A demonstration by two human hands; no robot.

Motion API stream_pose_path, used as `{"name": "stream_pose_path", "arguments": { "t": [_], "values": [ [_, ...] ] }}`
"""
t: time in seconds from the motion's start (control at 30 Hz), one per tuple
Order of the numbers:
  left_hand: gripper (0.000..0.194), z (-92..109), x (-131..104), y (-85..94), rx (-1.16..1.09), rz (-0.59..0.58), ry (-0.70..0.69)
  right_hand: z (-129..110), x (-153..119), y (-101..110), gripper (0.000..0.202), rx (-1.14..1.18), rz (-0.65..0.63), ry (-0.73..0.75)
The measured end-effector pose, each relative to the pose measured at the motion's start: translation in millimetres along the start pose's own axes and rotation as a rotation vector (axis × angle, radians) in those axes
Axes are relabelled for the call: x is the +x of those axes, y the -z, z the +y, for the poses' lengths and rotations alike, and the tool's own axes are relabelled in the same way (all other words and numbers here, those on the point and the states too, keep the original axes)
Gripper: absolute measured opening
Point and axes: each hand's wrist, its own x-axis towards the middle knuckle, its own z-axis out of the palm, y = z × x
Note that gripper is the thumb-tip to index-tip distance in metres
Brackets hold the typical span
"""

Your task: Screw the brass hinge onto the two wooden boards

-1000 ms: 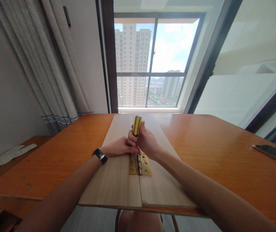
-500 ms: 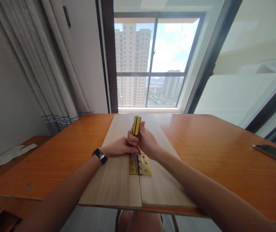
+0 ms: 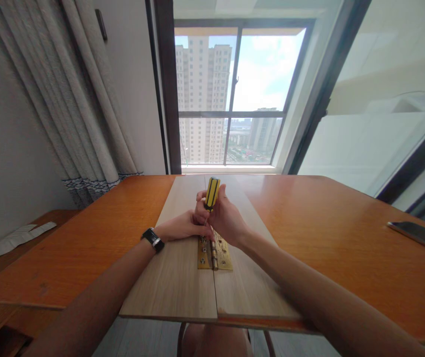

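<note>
The table [image 3: 327, 238] spreads around the left hand [image 3: 184, 226] and right hand [image 3: 230, 218], two boards [image 3: 173, 287] beneath them. The right is clamped on a screwdriver [image 3: 212, 193], its handle leaning slightly more than half a second ago; turning seems under way. Whether the left grips it too, I cannot tell. The brass hinge [image 3: 214, 257] lies just nearer, partly under both.

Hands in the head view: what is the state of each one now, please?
Left hand: at the hinge; its grip cannot be told.
Right hand: closed around the yellow-and-black screwdriver.
</note>
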Motion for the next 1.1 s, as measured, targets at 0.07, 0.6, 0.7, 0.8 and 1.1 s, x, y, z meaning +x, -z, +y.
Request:
{"name": "stream_pose_path", "arguments": {
  "t": [0.07,0.6,0.7,0.8,1.1],
  "values": [
    [0.019,0,0,0.5,-0.001,0.0,0.0,0,0,0,0.054,0.016,-0.005,0.007],
    [0.023,-3,0,-0.3,-0.057,0.02,0.02,6,3,2,0.059,-0.091,-0.01,0.067],
    [0.022,-3,0,0.0,-0.054,0.011,0.016,2,3,-2,0.056,-0.042,0.014,0.051],
    [0.021,-3,0,-0.3,-0.028,0.014,0.026,-2,3,-5,0.055,-0.034,-0.013,0.023],
    [0.01,4,-1,-3.9,-0.066,0.017,0.004,1,1,-3,0.051,-0.006,-0.039,0.053]
  ]
}}
